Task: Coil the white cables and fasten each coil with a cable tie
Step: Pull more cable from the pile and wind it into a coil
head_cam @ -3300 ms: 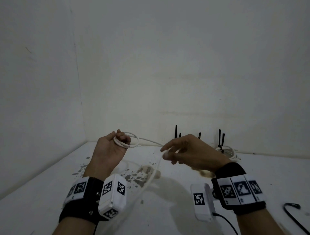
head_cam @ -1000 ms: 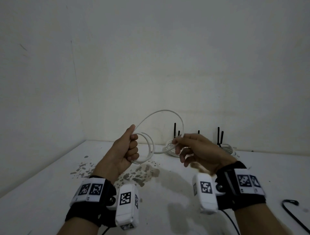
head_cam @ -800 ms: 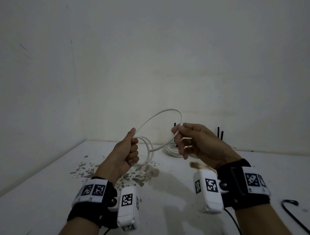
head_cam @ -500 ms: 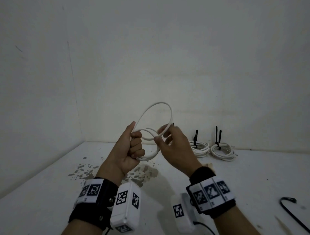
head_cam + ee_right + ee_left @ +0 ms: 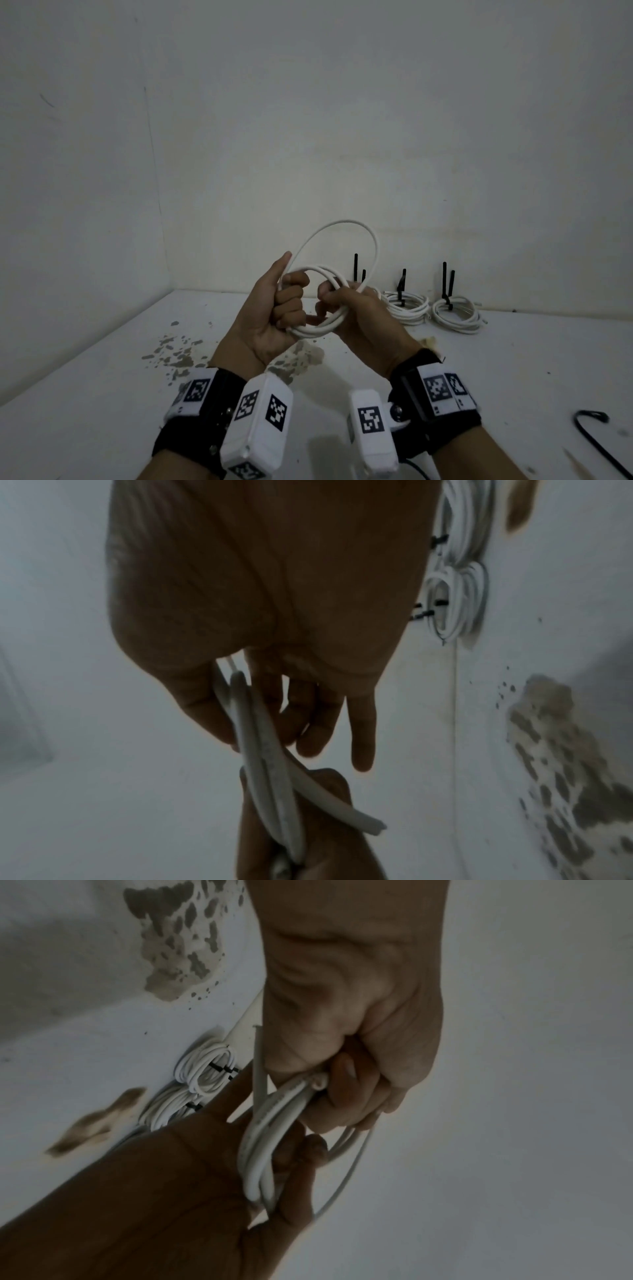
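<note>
We hold the white cable (image 5: pixel 337 274) up in front of us, above the white table (image 5: pixel 102 394), already wound into several loops. Our left hand (image 5: pixel 274 315) has its fingers curled tight around the bundled strands at the nine o'clock side of the coil, thumb pointing up along one strand. Our right hand (image 5: pixel 359 318) meets it from three o'clock, its thumb and fingers curled onto the same strands, the knuckles of both hands almost touching. One larger loop rises toward twelve o'clock above both fists. In the right wrist view a cut end of the cable (image 5: pixel 373 829) sticks out just past the left hand's grip.

Behind the hands, at about two o'clock against the wall, finished coils (image 5: pixel 455 313) lie side by side on the table, each with black cable ties (image 5: pixel 445 284) standing upright. A loose black tie (image 5: pixel 596 431) lies at four o'clock near the table's edge.
</note>
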`<action>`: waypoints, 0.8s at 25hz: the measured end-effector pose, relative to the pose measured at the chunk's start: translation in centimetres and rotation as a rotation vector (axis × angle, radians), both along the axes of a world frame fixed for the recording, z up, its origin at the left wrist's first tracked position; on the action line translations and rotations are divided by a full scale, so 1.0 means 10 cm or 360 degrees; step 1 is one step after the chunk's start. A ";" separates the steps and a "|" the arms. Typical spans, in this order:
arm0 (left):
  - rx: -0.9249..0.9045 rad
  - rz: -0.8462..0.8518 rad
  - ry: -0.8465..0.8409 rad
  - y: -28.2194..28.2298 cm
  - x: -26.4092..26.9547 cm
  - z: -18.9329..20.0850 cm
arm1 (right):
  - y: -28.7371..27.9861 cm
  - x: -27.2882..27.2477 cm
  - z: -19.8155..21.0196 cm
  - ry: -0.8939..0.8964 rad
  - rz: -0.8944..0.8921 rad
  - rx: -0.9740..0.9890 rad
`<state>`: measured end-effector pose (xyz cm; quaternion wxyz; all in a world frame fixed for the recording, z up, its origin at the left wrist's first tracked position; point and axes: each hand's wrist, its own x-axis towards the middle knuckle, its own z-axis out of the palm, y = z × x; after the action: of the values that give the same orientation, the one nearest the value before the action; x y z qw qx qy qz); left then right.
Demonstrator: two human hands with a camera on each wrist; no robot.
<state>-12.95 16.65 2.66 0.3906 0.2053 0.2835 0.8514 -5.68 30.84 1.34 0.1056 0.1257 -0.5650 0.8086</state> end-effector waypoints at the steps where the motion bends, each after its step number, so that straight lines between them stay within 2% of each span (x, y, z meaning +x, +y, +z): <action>1: -0.0007 0.0037 -0.0001 0.02 0.02 0.01 | -0.01 0.01 -0.01 0.0017 0.0091 -0.0053; 4: 0.0006 0.0094 0.0015 0.05 0.07 0.04 | 0.00 0.02 -0.02 0.0095 0.0139 -0.0064; 7: -0.0034 0.0168 0.0081 0.06 0.09 0.06 | -0.06 -0.01 -0.04 0.0103 -0.0175 0.0082; 10: -0.0078 0.0180 0.0116 0.09 0.10 0.04 | -0.12 0.02 0.01 0.0176 -0.0649 0.0670; 12: -0.0126 0.0204 0.0186 0.07 0.07 0.06 | -0.09 0.06 0.08 0.0208 -0.0714 0.0977; 14: -0.0134 0.0324 0.0192 -0.09 -0.03 0.14 | 0.06 0.11 0.12 0.0174 -0.0701 0.1116; 18: -0.0323 0.0701 0.0132 -0.55 -0.32 0.16 | 0.49 0.23 0.13 0.0029 -0.0876 0.1088; 20: -0.0457 0.0831 0.0111 -0.67 -0.42 0.05 | 0.61 0.22 0.09 -0.0055 -0.0952 0.0886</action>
<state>-17.16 9.97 3.17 0.1734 0.0971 0.4574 0.8668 -3.51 36.90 2.20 0.2885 -0.0340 -0.7756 0.5605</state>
